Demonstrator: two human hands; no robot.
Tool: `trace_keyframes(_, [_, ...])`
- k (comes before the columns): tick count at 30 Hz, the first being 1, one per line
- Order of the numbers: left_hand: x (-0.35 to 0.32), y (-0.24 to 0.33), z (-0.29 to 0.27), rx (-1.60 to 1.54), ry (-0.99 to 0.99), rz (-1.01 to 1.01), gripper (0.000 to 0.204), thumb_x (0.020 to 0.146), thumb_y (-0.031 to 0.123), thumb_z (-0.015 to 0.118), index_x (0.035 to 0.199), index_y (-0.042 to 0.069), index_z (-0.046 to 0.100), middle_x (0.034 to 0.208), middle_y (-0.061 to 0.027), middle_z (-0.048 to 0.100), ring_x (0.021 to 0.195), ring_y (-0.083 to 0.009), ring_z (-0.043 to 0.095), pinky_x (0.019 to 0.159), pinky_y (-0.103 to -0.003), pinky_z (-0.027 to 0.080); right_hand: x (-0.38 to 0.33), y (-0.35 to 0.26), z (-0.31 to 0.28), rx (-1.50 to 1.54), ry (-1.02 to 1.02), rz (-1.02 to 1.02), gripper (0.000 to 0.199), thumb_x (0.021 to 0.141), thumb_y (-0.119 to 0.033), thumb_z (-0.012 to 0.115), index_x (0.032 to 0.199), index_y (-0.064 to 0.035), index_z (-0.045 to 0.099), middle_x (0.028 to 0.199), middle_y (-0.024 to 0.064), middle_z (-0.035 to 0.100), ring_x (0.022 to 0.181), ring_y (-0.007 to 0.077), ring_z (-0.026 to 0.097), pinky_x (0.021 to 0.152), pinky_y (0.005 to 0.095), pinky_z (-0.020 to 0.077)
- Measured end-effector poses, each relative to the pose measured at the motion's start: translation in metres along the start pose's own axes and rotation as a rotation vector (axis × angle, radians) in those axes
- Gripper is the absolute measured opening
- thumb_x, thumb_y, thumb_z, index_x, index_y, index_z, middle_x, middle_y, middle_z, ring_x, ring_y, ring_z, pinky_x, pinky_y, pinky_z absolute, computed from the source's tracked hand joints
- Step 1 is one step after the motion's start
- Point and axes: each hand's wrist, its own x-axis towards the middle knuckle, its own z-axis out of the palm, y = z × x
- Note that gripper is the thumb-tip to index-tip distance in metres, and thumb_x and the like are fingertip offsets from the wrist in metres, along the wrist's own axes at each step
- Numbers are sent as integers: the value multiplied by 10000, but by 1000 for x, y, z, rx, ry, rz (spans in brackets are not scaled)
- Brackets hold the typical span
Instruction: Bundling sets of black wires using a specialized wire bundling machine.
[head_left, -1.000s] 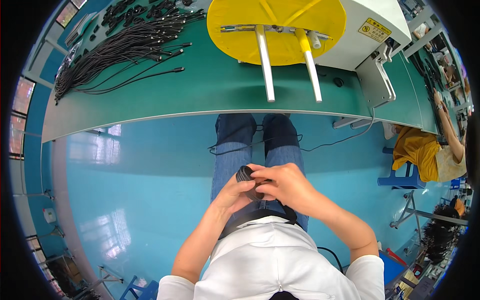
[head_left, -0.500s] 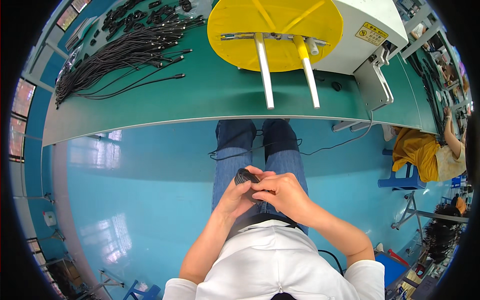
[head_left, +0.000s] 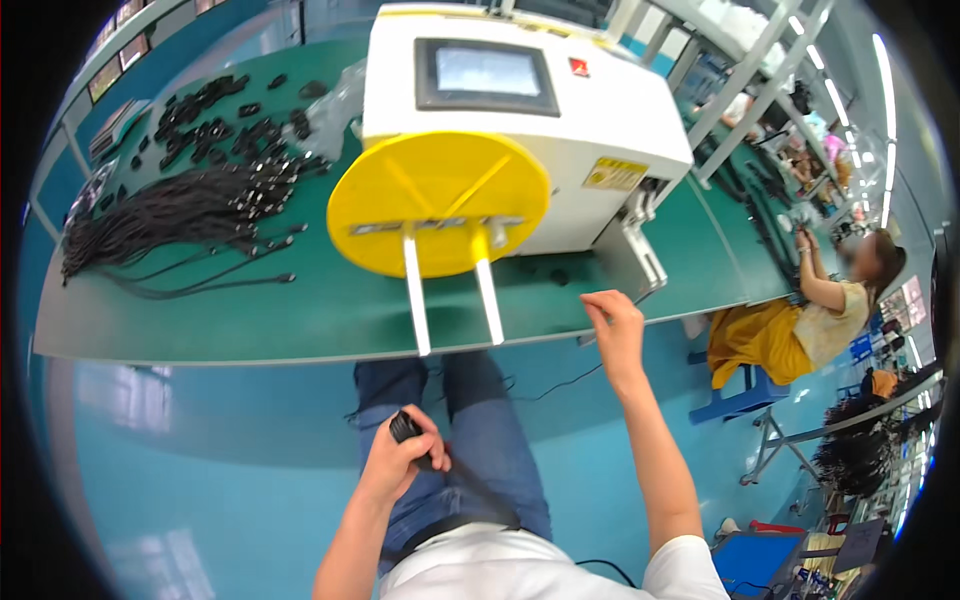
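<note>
My left hand (head_left: 388, 462) is closed round a coiled black cable (head_left: 403, 427), held above my lap. Part of the coil is hidden by the fingers. Raised over the table's front edge, my right hand (head_left: 620, 335) has its fingers curved and the thumb apart, and nothing shows between them. It is nearest to the metal bracket (head_left: 632, 248) on the side of a white machine (head_left: 590, 130). On the machine's front is a yellow disc (head_left: 440, 185) with two rods (head_left: 415, 290) sticking out toward me.
Many black cables (head_left: 160, 220) lie in a bundle on the left of the green table (head_left: 200, 325), with small coiled ones (head_left: 205, 130) behind. A small black piece (head_left: 560, 277) lies below the machine. Another person (head_left: 840, 300) sits at the right on a blue stool (head_left: 740, 395).
My right hand has left the coil and moved up and right toward the bracket. The left hand keeps the coil. The view has tilted up and turned right, showing the machine's screen.
</note>
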Motion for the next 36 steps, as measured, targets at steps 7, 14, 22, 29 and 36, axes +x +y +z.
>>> trace_keyframes(7, [23,6,23,391,-10,-97,135,753,-14,609,850,-16,515,689,-95,554,587,-187,589,556,-319,496,31,35,45,-94,1,-72,132,718,-69,707,843,-45,670,799,100,581,734,261,571,648,333,464])
trace_keyframes(14, [46,1,27,557,-76,-120,183,757,-25,614,925,-26,540,706,-72,559,613,-156,598,584,-280,489,47,31,78,-196,61,-139,148,692,-128,738,800,-56,667,808,96,571,734,258,553,660,344,453])
trace_keyframes(22, [72,27,43,589,-121,86,595,788,-23,615,1330,-9,367,833,-76,562,688,-127,595,622,-271,501,29,-36,32,494,-568,314,85,739,-75,701,795,-18,674,857,59,573,774,183,565,705,285,451])
trace_keyframes(29, [82,41,59,362,-221,-144,482,764,44,638,1201,-1,440,698,-32,504,616,-145,571,599,-262,484,17,-61,16,937,-856,492,74,800,-52,674,800,20,655,896,24,555,818,106,554,738,229,447])
trace_keyframes(36, [70,33,45,78,-523,-282,255,748,62,636,947,31,481,706,-43,527,607,-169,568,594,-313,486,10,-74,16,1131,-1030,641,84,842,-88,625,838,-6,641,842,32,564,838,131,561,768,234,434])
